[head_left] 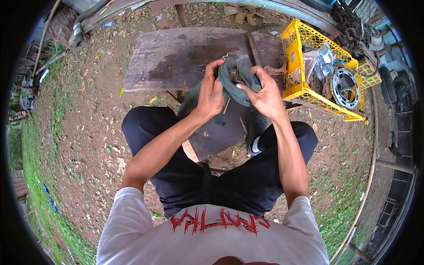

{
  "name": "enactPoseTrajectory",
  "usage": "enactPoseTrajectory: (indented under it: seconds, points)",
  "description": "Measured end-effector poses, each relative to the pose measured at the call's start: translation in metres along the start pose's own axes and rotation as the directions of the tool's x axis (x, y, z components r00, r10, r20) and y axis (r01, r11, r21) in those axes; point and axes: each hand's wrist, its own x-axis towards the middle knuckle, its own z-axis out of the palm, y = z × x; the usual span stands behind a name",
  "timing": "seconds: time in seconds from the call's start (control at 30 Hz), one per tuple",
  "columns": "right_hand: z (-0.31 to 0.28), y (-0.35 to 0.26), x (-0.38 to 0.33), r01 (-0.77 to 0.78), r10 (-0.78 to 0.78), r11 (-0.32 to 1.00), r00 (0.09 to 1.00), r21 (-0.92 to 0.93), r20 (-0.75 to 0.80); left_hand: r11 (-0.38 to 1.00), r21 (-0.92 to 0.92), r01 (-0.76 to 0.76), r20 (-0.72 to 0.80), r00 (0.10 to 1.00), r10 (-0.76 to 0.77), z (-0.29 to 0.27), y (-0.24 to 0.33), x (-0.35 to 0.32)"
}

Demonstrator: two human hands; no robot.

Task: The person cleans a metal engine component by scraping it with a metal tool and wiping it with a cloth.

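Both hands are raised over the near edge of a dark wooden board [185, 48]. Between them is a bunched grey-green cloth [242, 96]. A small brownish part [236, 76] shows inside its folds; its kind I cannot make out. My left hand [212, 90] is closed on the left side of the cloth. My right hand [268, 93] grips the right side, with its thumb pressed in near the brownish part. A flat rusty bar [253, 49] lies on the board beyond my right hand. Beside it is a curved rusty metal piece [277, 67].
At the right stands a yellow plastic crate [309, 98] holding a round metal ring part [345, 88] and plastic bags [319, 62]. A fan wheel [244, 14] lies behind the board. A dark panel [216, 138] is low between my knees. A long pole [373, 145] runs along the right.
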Motion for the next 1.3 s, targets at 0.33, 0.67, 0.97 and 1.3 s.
enactPoseTrajectory:
  seconds: [0.33,0.67,0.97,1.3]
  points:
    - [-0.008,0.008,0.015,0.135,-0.153,0.986,0.965,-0.097,-0.215,0.986,-0.149,0.070,0.088,0.994,-0.057,-0.002,0.015,0.035]
    - [0.001,0.019,0.018,0.064,-0.081,0.997,0.833,-0.050,-0.547,0.936,-0.218,0.274,0.293,0.934,-0.205,-0.005,0.031,0.030]
    - [-0.012,0.016,0.031,0.142,0.281,0.897,0.548,0.419,-0.788,0.958,0.190,-0.212,0.092,0.976,0.198,-0.006,0.011,0.031]
    - [-0.010,0.023,0.029,0.016,-0.073,0.995,0.814,-0.103,-0.576,1.000,0.013,0.001,0.153,0.988,-0.003,-0.002,0.025,0.027]
